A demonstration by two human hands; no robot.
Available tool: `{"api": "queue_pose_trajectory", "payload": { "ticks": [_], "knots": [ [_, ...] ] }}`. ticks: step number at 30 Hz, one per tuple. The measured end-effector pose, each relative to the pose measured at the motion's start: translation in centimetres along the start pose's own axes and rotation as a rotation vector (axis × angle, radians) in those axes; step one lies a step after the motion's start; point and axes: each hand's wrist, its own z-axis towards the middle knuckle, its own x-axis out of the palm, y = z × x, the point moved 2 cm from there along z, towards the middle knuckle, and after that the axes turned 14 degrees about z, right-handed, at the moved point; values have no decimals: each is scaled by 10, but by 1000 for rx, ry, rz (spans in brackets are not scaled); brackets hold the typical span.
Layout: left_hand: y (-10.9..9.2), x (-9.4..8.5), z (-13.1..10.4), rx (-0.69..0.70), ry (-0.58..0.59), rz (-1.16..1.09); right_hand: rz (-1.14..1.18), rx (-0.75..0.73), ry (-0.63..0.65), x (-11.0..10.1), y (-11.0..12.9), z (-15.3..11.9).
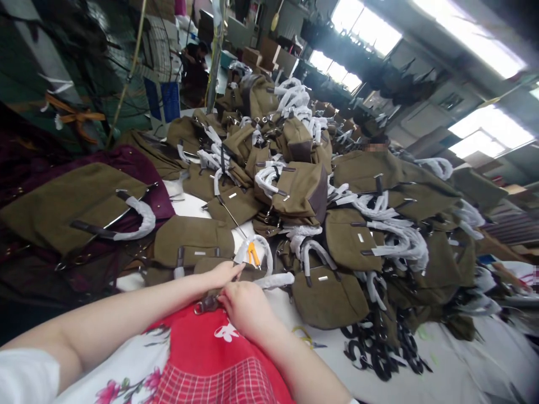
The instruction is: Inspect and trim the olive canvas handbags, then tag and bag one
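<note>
Nearest the camera lies a red floral apron [197, 359], and just above it the left hand [223, 274] and right hand [244, 306] meet. The right hand is curled, its fingers pressed together around a dark leather strap with a metal ring [205, 304] that pokes out on its left; the left hand has its fingers drawn together, pinching the edge of the olive canvas bag [191, 241] that lies directly beyond both hands. Just past the left hand's fingertips sit small orange-handled snips [253, 253], resting against a handle wrapped in white foam [273, 279] that runs off to the right of the right hand. Right of the right hand, another olive bag [328, 300] lies flat on the white table [442, 370], with a tangle of black straps [379, 353] beyond it. Left of the hands, a larger olive bag [71, 205] rests on maroon cloth. Farther out, a tall heap of olive bags with white-wrapped handles [295, 151] covers the table. No label or writing can be read on any of them.
</note>
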Motion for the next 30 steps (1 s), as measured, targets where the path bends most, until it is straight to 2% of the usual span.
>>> {"api": "queue_pose_trajectory", "payload": {
  "ticks": [4, 8, 11, 14, 19, 22, 24, 25, 28, 30],
  "knots": [
    [-11, 10, -2, 17, 5, 145, -131, 31, 87, -9, 6, -8],
    [-22, 8, -11, 76, 16, 195, -151, 138, 93, -18, -8, -14],
    [-28, 1, -17, 130, -6, 200, -168, 342, 100, -21, -36, -12],
    [-33, -5, -20, 148, -38, 206, -158, 507, 115, -23, -73, -7],
    [-36, -12, -27, 157, -131, 202, -154, 712, 18, -36, -137, -15],
    [-33, -19, -28, 163, -171, 181, -142, 767, -77, -42, -147, -30],
    [-30, -26, -26, 159, -191, 165, -129, 719, -146, -41, -137, -38],
    [-28, -30, -24, 154, -201, 161, -97, 631, -171, -38, -128, -40],
    [-27, -38, -22, 137, -227, 165, 100, 195, -149, -21, -103, -37],
    [-31, -42, -24, 131, -230, 257, 175, 15, -108, -8, -96, -30]
  ]
}}
